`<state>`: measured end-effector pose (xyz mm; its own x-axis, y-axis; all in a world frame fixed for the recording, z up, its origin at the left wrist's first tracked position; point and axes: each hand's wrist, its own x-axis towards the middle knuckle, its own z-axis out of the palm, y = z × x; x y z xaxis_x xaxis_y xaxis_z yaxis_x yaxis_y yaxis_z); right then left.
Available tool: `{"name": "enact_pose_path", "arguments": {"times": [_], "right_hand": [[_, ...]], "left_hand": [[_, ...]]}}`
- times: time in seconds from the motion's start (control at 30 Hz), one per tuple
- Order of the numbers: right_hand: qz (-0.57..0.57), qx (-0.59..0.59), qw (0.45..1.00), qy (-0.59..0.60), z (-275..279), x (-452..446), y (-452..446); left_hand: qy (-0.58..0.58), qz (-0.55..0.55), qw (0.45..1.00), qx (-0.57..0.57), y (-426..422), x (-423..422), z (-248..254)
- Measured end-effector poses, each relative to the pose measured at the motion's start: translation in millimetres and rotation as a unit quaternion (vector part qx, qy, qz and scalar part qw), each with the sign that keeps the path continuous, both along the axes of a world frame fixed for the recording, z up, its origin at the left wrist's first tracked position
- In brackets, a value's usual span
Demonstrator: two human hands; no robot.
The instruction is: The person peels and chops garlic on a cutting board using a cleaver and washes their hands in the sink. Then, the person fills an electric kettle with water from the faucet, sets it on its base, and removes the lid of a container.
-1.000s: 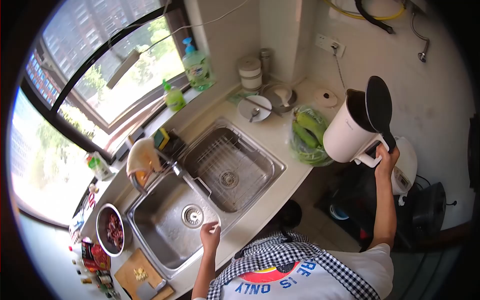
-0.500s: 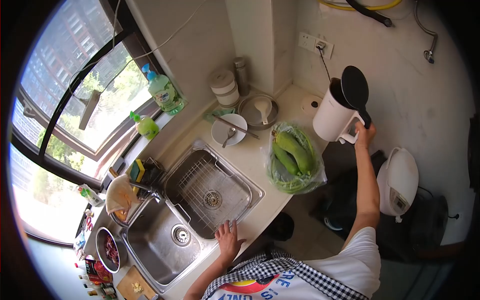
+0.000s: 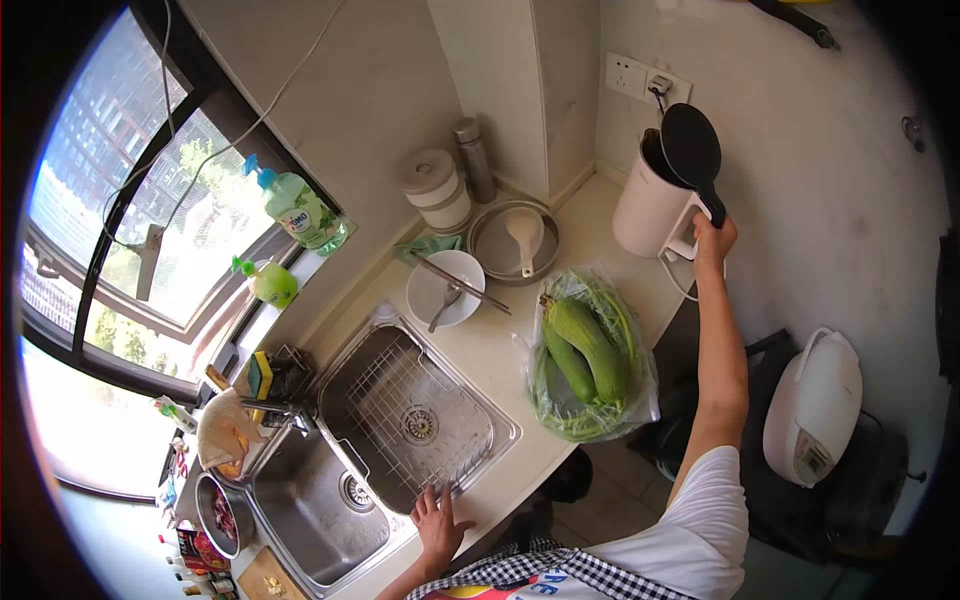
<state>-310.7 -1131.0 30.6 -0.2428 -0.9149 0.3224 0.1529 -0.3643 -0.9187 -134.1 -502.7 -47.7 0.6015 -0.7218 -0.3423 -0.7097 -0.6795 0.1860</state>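
My right hand [image 3: 714,240] is wrapped round the handle of a pale pink kettle [image 3: 648,205]. The kettle's black lid [image 3: 691,146] stands raised, and its body is upright at the counter's far right corner, below a wall socket [image 3: 648,84]. My left hand [image 3: 440,520] rests with spread fingers on the front rim of the double sink [image 3: 395,440], holding nothing. Between the kettle and the sink lies a clear plastic bag [image 3: 590,365] of long green vegetables.
A white bowl [image 3: 446,290] with chopsticks and a spoon sits beside a metal pan [image 3: 513,243] behind the sink. Soap bottles [image 3: 305,215] line the windowsill. A bowl of meat [image 3: 222,515] is at the left. A rice cooker [image 3: 812,407] stands at the right.
The kettle has gone from in front of my body to the counter's far corner, with its lid still raised. My left hand has opened onto the sink rim, and the view has shifted.
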Motion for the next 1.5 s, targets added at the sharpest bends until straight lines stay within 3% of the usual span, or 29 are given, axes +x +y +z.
{"name": "enact_pose_path", "arguments": {"times": [0.47, 0.6, 0.7, 0.8, 0.9, 1.0, 1.1, 1.13, 1.23, 1.33, 1.43, 1.5], "right_hand": [[0.032, 0.010, 0.999, 0.037, -14, -7, -40], [0.092, 0.008, 0.994, 0.064, -12, -16, -52], [0.058, 0.022, 0.987, 0.147, -16, -21, -56], [-0.157, -0.197, 0.915, 0.317, -1, -13, -34], [-0.115, -0.316, 0.853, 0.399, 66, -3, 0], [-0.079, -0.357, 0.772, 0.521, 101, 21, -16], [-0.120, -0.252, 0.696, 0.662, 100, 46, -29], [-0.095, -0.220, 0.704, 0.669, 96, 50, -39], [-0.014, -0.131, 0.629, 0.766, 98, 68, -33], [-0.055, -0.158, 0.628, 0.760, 88, 75, -29], [-0.146, -0.294, 0.686, 0.649, 68, 69, -17], [-0.118, -0.373, 0.713, 0.582, 67, 54, 24]], "left_hand": [[0.015, 0.005, 1.000, 0.015, -9, 5, -1], [0.018, 0.005, 1.000, 0.017, -11, 6, -1], [0.012, 0.005, 1.000, 0.014, -11, 6, -1], [0.014, 0.010, 1.000, 0.011, -10, 4, 2], [0.006, 0.010, 1.000, -0.004, -6, 2, -2], [0.003, 0.005, 1.000, -0.011, -9, 1, 2], [0.006, 0.006, 1.000, -0.018, -8, 2, 2], [0.007, 0.010, 1.000, -0.022, -8, 2, 2], [-0.006, 0.022, 0.999, -0.034, 1, 1, -10], [-0.014, 0.028, 0.999, -0.042, 1, 2, -11], [-0.013, 0.031, 0.998, -0.044, 5, -2, -13], [-0.008, 0.031, 0.998, -0.047, -1, 0, -12]]}}
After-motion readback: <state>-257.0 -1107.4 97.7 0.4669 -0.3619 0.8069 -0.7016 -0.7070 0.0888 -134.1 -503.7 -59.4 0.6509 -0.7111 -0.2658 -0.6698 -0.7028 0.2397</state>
